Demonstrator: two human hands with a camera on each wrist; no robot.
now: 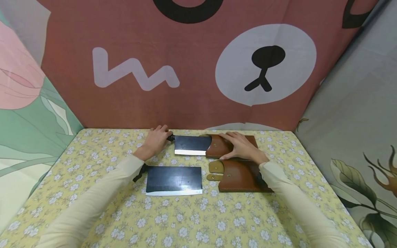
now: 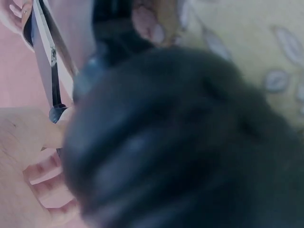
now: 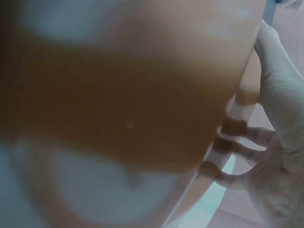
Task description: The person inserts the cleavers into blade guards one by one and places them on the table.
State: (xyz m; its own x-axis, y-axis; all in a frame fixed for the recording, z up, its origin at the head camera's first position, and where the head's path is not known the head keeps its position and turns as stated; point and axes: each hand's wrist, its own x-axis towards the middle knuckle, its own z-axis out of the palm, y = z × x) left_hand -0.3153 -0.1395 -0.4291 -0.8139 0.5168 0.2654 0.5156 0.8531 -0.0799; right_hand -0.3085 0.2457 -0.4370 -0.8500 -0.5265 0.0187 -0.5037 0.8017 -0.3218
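Observation:
At the back of the table, my left hand (image 1: 156, 139) grips the black handle of a cleaver (image 1: 190, 143). The blade points right, its front end inside a brown leather sheath (image 1: 214, 146). Much of the dark blade and its bright edge still shows. My right hand (image 1: 243, 146) holds that sheath, thumb at the near side and fingers over the far side. In the left wrist view, the left hand (image 2: 23, 161) is behind a large blurred dark shape. The right wrist view has the right hand (image 3: 275, 156) with its fingers against the sheath edge.
A second cleaver (image 1: 173, 179) lies nearer, handle to the left under my left forearm. To its right lies another brown sheath (image 1: 240, 175) with two tan straps (image 1: 216, 167), partly under my right sleeve. A flowered yellow cloth (image 1: 186, 220) covers the table; a printed curtain (image 1: 192, 103) hangs behind.

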